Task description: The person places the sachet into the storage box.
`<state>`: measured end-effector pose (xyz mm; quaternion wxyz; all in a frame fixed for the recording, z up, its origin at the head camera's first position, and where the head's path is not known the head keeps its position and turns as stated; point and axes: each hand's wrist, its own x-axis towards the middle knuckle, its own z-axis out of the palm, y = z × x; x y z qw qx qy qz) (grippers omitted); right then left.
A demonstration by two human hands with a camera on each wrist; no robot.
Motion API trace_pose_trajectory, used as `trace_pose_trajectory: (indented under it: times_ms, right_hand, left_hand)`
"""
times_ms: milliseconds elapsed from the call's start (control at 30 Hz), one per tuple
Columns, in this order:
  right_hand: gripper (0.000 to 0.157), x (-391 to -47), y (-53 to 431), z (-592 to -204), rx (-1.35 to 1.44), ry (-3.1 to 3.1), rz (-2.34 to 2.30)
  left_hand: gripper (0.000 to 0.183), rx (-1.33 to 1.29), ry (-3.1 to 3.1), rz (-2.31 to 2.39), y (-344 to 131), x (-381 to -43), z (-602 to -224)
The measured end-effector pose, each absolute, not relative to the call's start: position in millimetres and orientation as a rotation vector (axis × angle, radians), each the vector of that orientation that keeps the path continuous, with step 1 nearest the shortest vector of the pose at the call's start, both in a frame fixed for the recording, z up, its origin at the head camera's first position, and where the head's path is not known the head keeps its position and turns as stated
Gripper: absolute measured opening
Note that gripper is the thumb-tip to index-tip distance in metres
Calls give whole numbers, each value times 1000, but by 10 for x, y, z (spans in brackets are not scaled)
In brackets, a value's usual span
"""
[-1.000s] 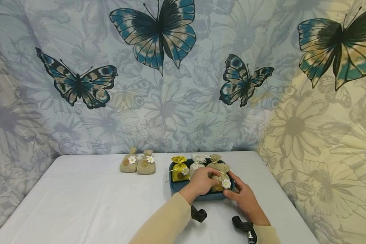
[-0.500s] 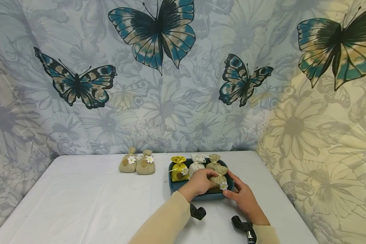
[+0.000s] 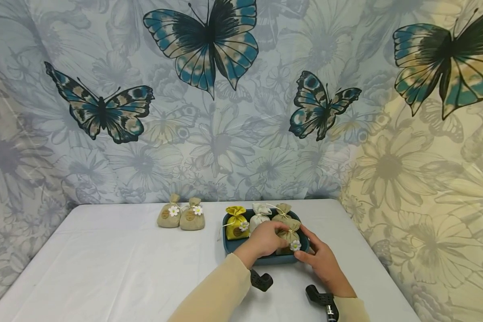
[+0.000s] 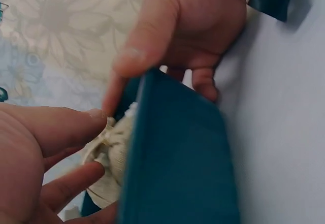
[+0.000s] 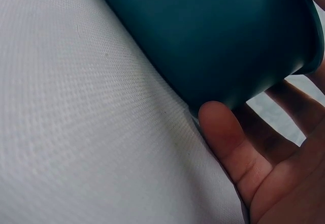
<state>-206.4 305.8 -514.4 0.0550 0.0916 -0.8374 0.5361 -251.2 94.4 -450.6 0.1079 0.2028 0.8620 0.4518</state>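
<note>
A dark teal tray (image 3: 235,259) stands on the table, with a yellow drawstring sachet (image 3: 234,228), a white sachet (image 3: 259,215) and two beige sachets inside. My left hand (image 3: 264,240) reaches over the tray to the front beige sachet (image 3: 292,237), which bears a white flower. In the left wrist view its thumb and index finger lie spread at the sachet's tied neck (image 4: 105,138). My right hand (image 3: 324,263) grips the tray's right end, thumb at the front and fingers round the side. Behind the front sachet leans the other beige one (image 3: 281,211).
Two more beige sachets with flowers, one on the left (image 3: 169,215) and one beside it (image 3: 192,217), stand left of the tray. A white cloth covers the table (image 3: 104,264). Behind rises a butterfly-patterned backdrop (image 3: 221,143). Black wrist mounts hang below both hands.
The front beige sachet has shifted slightly left and settled lower in the tray. My left hand's fingers have loosened a little around it. My right hand has stayed on the tray.
</note>
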Motion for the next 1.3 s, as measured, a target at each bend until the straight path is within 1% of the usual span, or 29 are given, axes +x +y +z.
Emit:
trace_pose_trajectory:
  times_ms: [100, 300, 433, 600, 667, 867, 1133, 1300]
  right_hand:
    - [78, -2072, 3063, -5155, 274, -2546, 1621]
    - [77, -2087, 3078, -5177, 253, -2543, 1678]
    - [77, -2092, 3080, -5183, 246, -2546, 1694]
    - [77, -2095, 3079, -5188, 277, -2539, 1671]
    - [78, -2092, 3078, -5190, 290, -2533, 1668]
    - [78, -2085, 3081, -5184, 307, -2517, 1675]
    - [78, -2088, 3097, -5194, 296, -2521, 1695]
    - [78, -2089, 3078, -5184, 298, -2512, 1708]
  left_hand:
    - [35, 582, 2544, 1315, 919, -2476, -4434]
    - [43, 564, 2503, 1363, 798, -2414, -4304]
    - [49, 613, 2450, 1437, 636, -2390, -4212]
    - [56, 744, 2395, 1504, 387, -2386, -4086]
    - [61, 801, 2375, 1520, 276, -2401, -4042]
    - [71, 868, 2410, 1517, -66, -2474, -3947]
    - [77, 831, 2404, 1559, -435, -2542, -3903]
    - [89, 840, 2451, 1550, -767, -2658, -3960]
